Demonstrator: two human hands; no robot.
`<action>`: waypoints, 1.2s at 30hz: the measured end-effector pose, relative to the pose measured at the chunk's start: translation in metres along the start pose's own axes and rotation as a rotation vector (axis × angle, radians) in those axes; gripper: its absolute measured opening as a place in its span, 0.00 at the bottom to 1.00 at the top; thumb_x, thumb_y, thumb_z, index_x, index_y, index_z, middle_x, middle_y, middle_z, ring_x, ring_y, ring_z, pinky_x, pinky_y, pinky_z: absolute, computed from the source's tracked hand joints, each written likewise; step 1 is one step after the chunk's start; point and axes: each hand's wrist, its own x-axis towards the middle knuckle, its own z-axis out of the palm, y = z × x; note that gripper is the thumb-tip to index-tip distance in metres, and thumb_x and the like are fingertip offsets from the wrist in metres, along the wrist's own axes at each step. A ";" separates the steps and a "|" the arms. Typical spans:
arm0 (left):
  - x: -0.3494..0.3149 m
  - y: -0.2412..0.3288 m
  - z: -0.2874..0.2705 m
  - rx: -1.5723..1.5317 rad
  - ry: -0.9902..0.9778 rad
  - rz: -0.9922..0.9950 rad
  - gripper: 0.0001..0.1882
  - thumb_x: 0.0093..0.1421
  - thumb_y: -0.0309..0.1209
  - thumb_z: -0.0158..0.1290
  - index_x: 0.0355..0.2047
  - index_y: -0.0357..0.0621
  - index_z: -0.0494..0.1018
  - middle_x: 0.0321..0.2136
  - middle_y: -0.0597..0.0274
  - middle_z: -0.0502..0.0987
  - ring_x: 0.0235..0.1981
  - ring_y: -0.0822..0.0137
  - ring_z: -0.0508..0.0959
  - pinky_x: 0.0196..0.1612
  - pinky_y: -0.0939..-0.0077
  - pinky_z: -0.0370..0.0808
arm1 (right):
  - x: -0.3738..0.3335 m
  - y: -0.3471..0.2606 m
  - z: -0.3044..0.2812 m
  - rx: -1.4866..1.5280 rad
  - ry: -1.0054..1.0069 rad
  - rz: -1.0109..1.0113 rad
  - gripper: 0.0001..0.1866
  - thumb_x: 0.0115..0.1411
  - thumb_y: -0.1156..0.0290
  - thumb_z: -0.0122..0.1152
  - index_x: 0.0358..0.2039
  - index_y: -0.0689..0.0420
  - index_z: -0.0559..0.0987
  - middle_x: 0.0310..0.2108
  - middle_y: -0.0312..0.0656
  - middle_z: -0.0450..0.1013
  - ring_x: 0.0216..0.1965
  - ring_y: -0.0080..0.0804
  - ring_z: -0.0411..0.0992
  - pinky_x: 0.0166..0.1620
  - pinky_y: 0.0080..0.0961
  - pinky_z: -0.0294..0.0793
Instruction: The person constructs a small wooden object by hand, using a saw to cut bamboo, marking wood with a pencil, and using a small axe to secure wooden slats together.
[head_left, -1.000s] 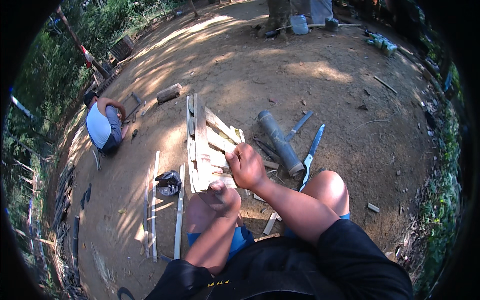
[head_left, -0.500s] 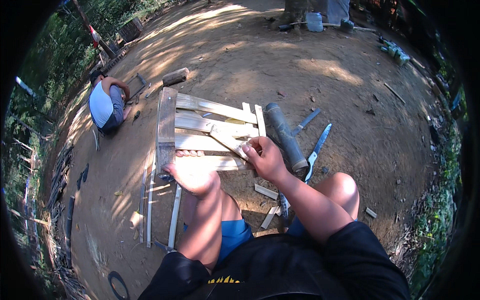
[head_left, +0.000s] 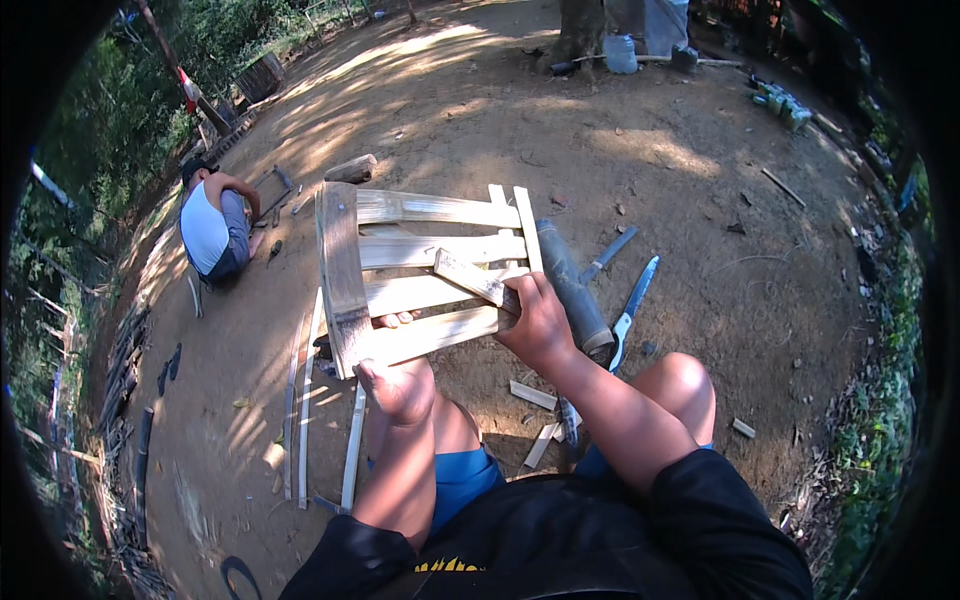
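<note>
A slatted bamboo frame (head_left: 345,260) is held up above my knees, its wide dark end piece at the left and several pale slats running to the right. My left hand (head_left: 402,388) grips its lower left corner, with fingertips showing through a gap between slats. At the lower right end, my right hand (head_left: 540,322) is closed on the frame. A short bamboo strip (head_left: 468,276) lies slanted across the middle slats, its lower end under my right fingers. Whether those fingers pinch the strip too is hard to see.
Right of the frame lie a thick bamboo tube (head_left: 575,285), a long blade (head_left: 608,254) and a handsaw (head_left: 638,290) with a pale handle. Offcuts (head_left: 533,395) and long thin strips (head_left: 352,450) lie on the dirt. Another person (head_left: 212,225) crouches at the far left.
The frame has tilted and come slightly lower and nearer, its left end dropping toward my legs. My right hand has shifted a little right along with the strip's end.
</note>
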 end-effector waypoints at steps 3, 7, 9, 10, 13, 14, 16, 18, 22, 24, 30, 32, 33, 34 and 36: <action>0.003 0.049 0.002 -0.613 -0.015 -0.327 0.68 0.45 0.77 0.60 0.70 0.34 0.56 0.65 0.49 0.66 0.66 0.54 0.65 0.72 0.52 0.58 | 0.014 0.002 -0.021 -0.008 0.051 -0.006 0.28 0.44 0.74 0.76 0.46 0.58 0.73 0.42 0.51 0.70 0.46 0.55 0.72 0.49 0.45 0.76; 0.037 0.099 0.007 0.098 -0.015 -0.364 0.65 0.51 0.74 0.59 0.72 0.33 0.52 0.67 0.45 0.64 0.67 0.48 0.67 0.70 0.46 0.64 | 0.028 -0.003 -0.048 -0.055 0.108 -0.016 0.30 0.42 0.75 0.76 0.47 0.57 0.74 0.46 0.50 0.71 0.49 0.54 0.71 0.53 0.44 0.75; 0.055 0.111 0.032 0.139 -0.035 -0.431 0.62 0.54 0.70 0.60 0.71 0.33 0.53 0.65 0.45 0.67 0.64 0.49 0.71 0.67 0.47 0.69 | 0.032 0.001 -0.055 -0.099 0.116 -0.071 0.30 0.41 0.76 0.75 0.47 0.57 0.74 0.46 0.49 0.71 0.50 0.53 0.71 0.55 0.45 0.74; 0.059 0.112 0.038 0.230 -0.036 -0.454 0.59 0.56 0.67 0.60 0.70 0.33 0.54 0.63 0.46 0.69 0.62 0.50 0.73 0.64 0.49 0.72 | 0.033 0.001 -0.057 -0.119 0.121 -0.100 0.31 0.41 0.77 0.75 0.48 0.57 0.74 0.47 0.49 0.71 0.50 0.53 0.71 0.55 0.45 0.73; 0.063 0.100 0.036 0.452 0.087 -0.432 0.39 0.64 0.49 0.63 0.64 0.36 0.61 0.52 0.52 0.77 0.48 0.59 0.82 0.48 0.60 0.83 | 0.031 -0.002 -0.056 -0.128 0.087 -0.101 0.29 0.43 0.77 0.73 0.48 0.56 0.74 0.47 0.49 0.71 0.51 0.52 0.71 0.57 0.45 0.71; 0.057 0.096 0.028 0.470 0.161 -0.496 0.35 0.65 0.47 0.62 0.62 0.36 0.63 0.50 0.53 0.78 0.46 0.60 0.83 0.45 0.61 0.84 | 0.031 -0.004 -0.056 -0.152 0.088 -0.108 0.28 0.44 0.76 0.72 0.48 0.57 0.74 0.47 0.49 0.71 0.51 0.52 0.71 0.57 0.44 0.71; 0.037 0.096 0.018 0.497 0.319 -0.641 0.28 0.68 0.42 0.60 0.58 0.37 0.66 0.46 0.54 0.79 0.41 0.62 0.83 0.41 0.64 0.84 | 0.024 -0.005 -0.055 -0.207 0.077 -0.111 0.25 0.47 0.76 0.69 0.48 0.58 0.74 0.47 0.50 0.71 0.51 0.51 0.70 0.56 0.44 0.71; 0.007 0.093 0.021 0.498 0.365 -0.571 0.20 0.72 0.39 0.54 0.56 0.38 0.68 0.43 0.54 0.79 0.37 0.66 0.82 0.38 0.68 0.83 | 0.018 -0.007 -0.051 -0.270 0.068 -0.072 0.22 0.50 0.74 0.67 0.47 0.60 0.74 0.47 0.51 0.71 0.51 0.52 0.70 0.56 0.44 0.72; -0.028 0.078 0.029 0.504 0.471 -0.489 0.22 0.75 0.39 0.46 0.62 0.37 0.64 0.47 0.52 0.77 0.44 0.64 0.81 0.36 0.70 0.82 | 0.002 0.016 -0.031 -0.314 -0.091 -0.028 0.25 0.51 0.68 0.71 0.47 0.63 0.74 0.46 0.53 0.71 0.50 0.53 0.71 0.55 0.44 0.72; -0.042 0.077 0.018 0.552 0.473 -0.507 0.24 0.75 0.40 0.46 0.63 0.37 0.63 0.48 0.51 0.76 0.47 0.62 0.80 0.37 0.69 0.83 | -0.007 0.026 -0.018 -0.296 -0.158 -0.025 0.25 0.51 0.69 0.71 0.48 0.62 0.74 0.46 0.53 0.71 0.50 0.53 0.71 0.55 0.44 0.72; -0.041 0.075 -0.002 0.562 0.493 -0.551 0.26 0.73 0.45 0.50 0.62 0.40 0.64 0.46 0.47 0.78 0.43 0.59 0.83 0.38 0.63 0.86 | -0.011 0.038 -0.003 -0.241 -0.183 -0.132 0.25 0.51 0.67 0.71 0.47 0.61 0.74 0.45 0.52 0.71 0.50 0.54 0.71 0.55 0.44 0.73; -0.039 0.075 -0.004 0.568 0.529 -0.579 0.25 0.73 0.45 0.50 0.62 0.41 0.64 0.45 0.47 0.79 0.41 0.59 0.83 0.37 0.64 0.86 | -0.010 0.034 -0.003 -0.220 -0.235 -0.174 0.26 0.50 0.66 0.72 0.47 0.62 0.73 0.45 0.52 0.71 0.50 0.54 0.70 0.55 0.44 0.72; -0.036 0.079 -0.003 0.600 0.540 -0.595 0.24 0.73 0.44 0.50 0.61 0.41 0.66 0.44 0.49 0.80 0.38 0.59 0.84 0.36 0.64 0.86 | -0.010 0.033 -0.003 -0.221 -0.257 -0.169 0.27 0.49 0.63 0.73 0.47 0.62 0.73 0.45 0.52 0.71 0.50 0.54 0.70 0.56 0.44 0.72; -0.036 0.080 -0.007 0.586 0.532 -0.592 0.23 0.73 0.43 0.50 0.60 0.41 0.67 0.43 0.49 0.80 0.38 0.60 0.84 0.35 0.64 0.86 | -0.010 0.031 -0.003 -0.222 -0.280 -0.164 0.29 0.48 0.60 0.74 0.47 0.62 0.73 0.45 0.52 0.71 0.51 0.54 0.70 0.56 0.44 0.72; -0.036 0.084 -0.021 0.560 0.518 -0.585 0.21 0.74 0.42 0.50 0.58 0.41 0.69 0.42 0.51 0.81 0.38 0.60 0.84 0.34 0.64 0.85 | -0.009 0.020 -0.005 -0.228 -0.326 -0.179 0.34 0.47 0.52 0.76 0.46 0.63 0.74 0.45 0.52 0.71 0.51 0.53 0.70 0.57 0.44 0.71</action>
